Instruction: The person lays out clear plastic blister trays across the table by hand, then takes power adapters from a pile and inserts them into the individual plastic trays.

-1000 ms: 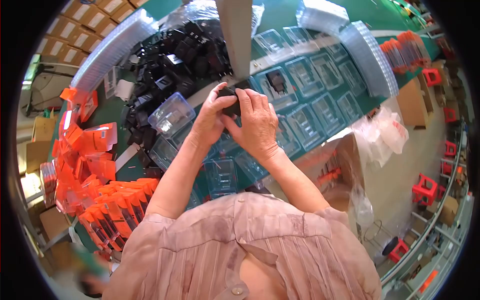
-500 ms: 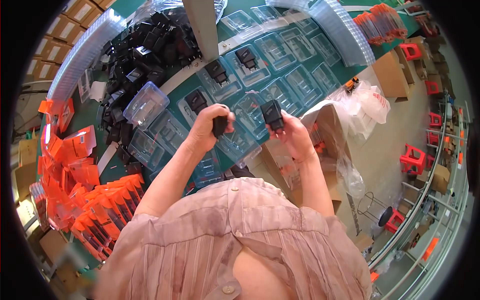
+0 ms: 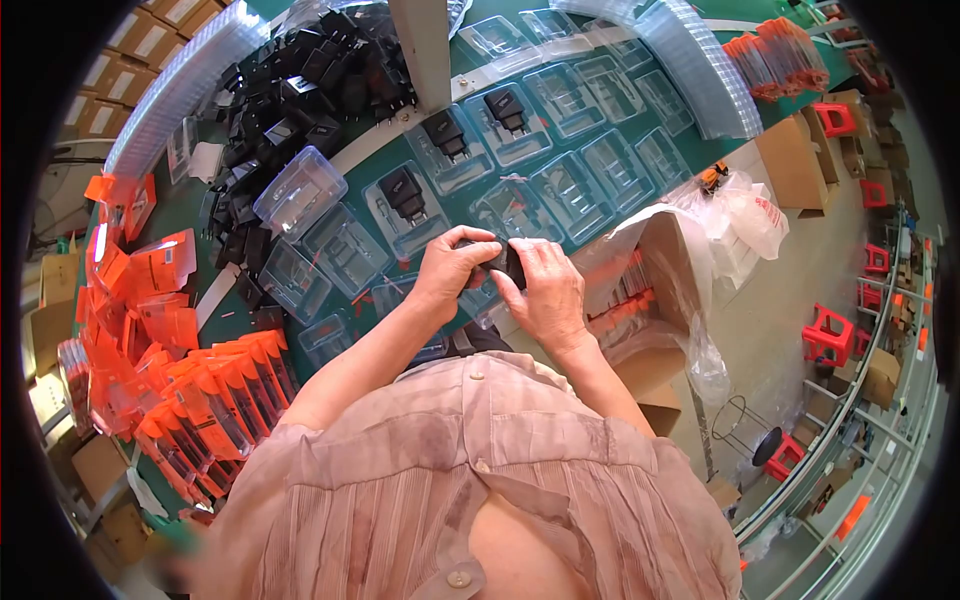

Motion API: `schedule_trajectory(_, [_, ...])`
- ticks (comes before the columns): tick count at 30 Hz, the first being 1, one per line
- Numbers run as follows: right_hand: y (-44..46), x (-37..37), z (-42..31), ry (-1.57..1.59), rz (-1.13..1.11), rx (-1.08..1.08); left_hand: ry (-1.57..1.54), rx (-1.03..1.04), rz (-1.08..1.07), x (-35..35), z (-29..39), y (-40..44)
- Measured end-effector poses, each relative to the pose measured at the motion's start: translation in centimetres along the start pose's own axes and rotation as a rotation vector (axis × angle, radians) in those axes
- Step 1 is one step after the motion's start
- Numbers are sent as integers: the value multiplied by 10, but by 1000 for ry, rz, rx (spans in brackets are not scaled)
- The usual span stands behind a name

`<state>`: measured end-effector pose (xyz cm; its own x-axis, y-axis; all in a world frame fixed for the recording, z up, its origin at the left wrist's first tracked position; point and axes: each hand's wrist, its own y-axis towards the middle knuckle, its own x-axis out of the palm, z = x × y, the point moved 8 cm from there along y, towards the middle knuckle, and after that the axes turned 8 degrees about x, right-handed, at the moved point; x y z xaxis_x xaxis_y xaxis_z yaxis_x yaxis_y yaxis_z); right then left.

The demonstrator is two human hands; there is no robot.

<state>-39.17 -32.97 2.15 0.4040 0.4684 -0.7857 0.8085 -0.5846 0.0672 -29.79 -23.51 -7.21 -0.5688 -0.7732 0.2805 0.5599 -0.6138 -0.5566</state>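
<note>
My left hand [image 3: 452, 272] and my right hand [image 3: 548, 292] meet close in front of my body, above the near edge of the table. A black plug charger [image 3: 511, 264] sits in my right fingers, and the left fingertips touch its upper side. Dark plastic also shows beneath my curled left fingers, mostly hidden. Beyond the hands, one black charger [image 3: 403, 193] lies in a clear blister tray [image 3: 432, 234]. Two more, a charger [image 3: 446, 134] and another charger [image 3: 505, 110], rest in trays farther back, prongs showing.
A heap of black chargers [image 3: 320, 75] fills the back left, beside a metal post [image 3: 421, 50]. Orange packages [image 3: 215, 400] crowd the left. Stacked clear trays [image 3: 695, 70] stand at the back right. An open carton [image 3: 660, 290] is right of the table.
My hands have come together from apart. The right hand has moved left with its charger, turning over so its back shows. The view has shifted slightly.
</note>
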Motion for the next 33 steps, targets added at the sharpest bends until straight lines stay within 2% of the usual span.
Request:
schedule_trajectory(1, [1, 0, -2, -64, 20, -52, 10, 2, -1, 1, 5, -1])
schedule_trajectory(3, [7, 3, 13, 3, 20, 35, 29, 6, 2, 2, 15, -4])
schedule_trajectory(6, [29, 7, 37, -71, 243, 80, 29, 142, 156, -11, 29, 2])
schedule_trajectory(10, [45, 32, 38, -291, 305, 36, 117, 184, 112, -7, 35, 1])
schedule_trajectory(16, [45, 40, 40, -261, 363, 2, -74, 90, 80, -4, 28, 11])
schedule_trajectory(19, [47, 41, 43, -159, 429, -33, -50, 87, 32, 2, 28, 17])
schedule_trajectory(23, [48, 43, 40, -259, 353, 10, -32, 77, 19, 4, 23, 22])
schedule_trajectory(26, [26, 28, 32, -273, 318, -68, -28, 90, 7, 3, 30, 26])
schedule_trajectory(28, [11, 36, 36, -400, 228, -86, -27, 93, -10, 4, 34, 25])
schedule_trajectory(31, [11, 46, 42, -522, 148, -55, -104, 48, -29, 7, 30, 31])
schedule_trajectory(33, [14, 46, 37, -521, 110, -7, -332, -49, -95, 11, 27, 33])
